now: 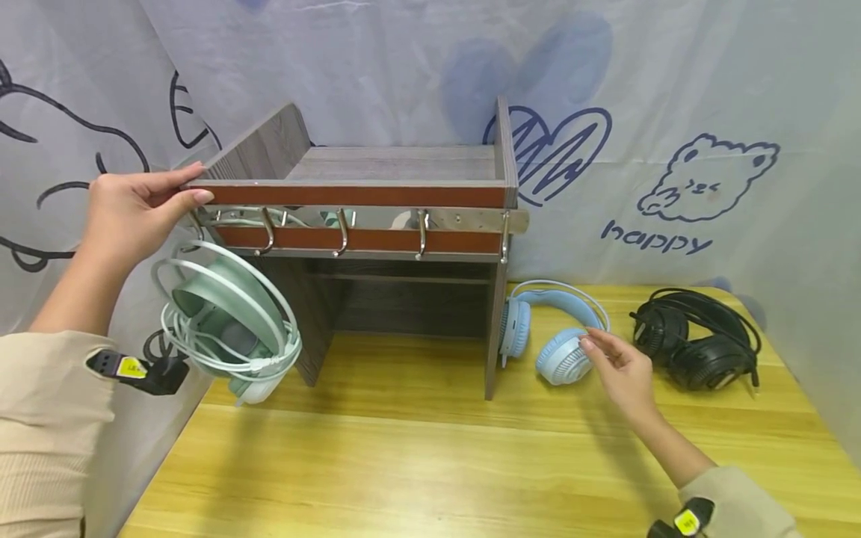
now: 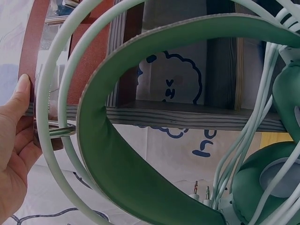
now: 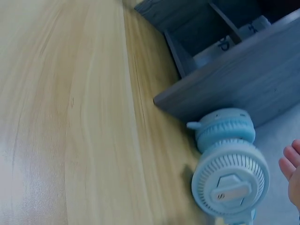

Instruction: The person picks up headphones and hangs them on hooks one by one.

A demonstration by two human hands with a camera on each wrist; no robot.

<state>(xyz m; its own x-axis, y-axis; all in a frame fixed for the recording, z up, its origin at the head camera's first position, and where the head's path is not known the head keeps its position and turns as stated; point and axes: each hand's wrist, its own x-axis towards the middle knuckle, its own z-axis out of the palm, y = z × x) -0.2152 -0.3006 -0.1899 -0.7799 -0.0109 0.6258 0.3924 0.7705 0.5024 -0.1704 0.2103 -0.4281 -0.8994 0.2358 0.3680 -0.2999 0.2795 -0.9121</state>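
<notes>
My left hand (image 1: pixel 137 213) grips the upper left front corner of a grey wooden shelf (image 1: pixel 397 196), thumb against its edge. Just below, green headphones (image 1: pixel 232 314) hang from the leftmost hook of the metal hook rail (image 1: pixel 383 218); their pale cable is coiled around them. In the left wrist view the headband (image 2: pixel 96 112) loops close by my left hand (image 2: pixel 14 145). My right hand (image 1: pixel 622 370) hovers at the near ear cup of light blue headphones (image 1: pixel 565 357), fingers loosely bent. The right wrist view shows a gap between those fingers and the ear cup (image 3: pixel 230 180).
Black headphones (image 1: pixel 699 344) lie on the wooden table (image 1: pixel 417 463) at the right. The shelf's right side panel (image 1: pixel 496 329) stands beside the blue headphones. Several hooks (image 1: pixel 341 233) stick out along the rail. A printed curtain (image 1: pixel 673 90) hangs behind.
</notes>
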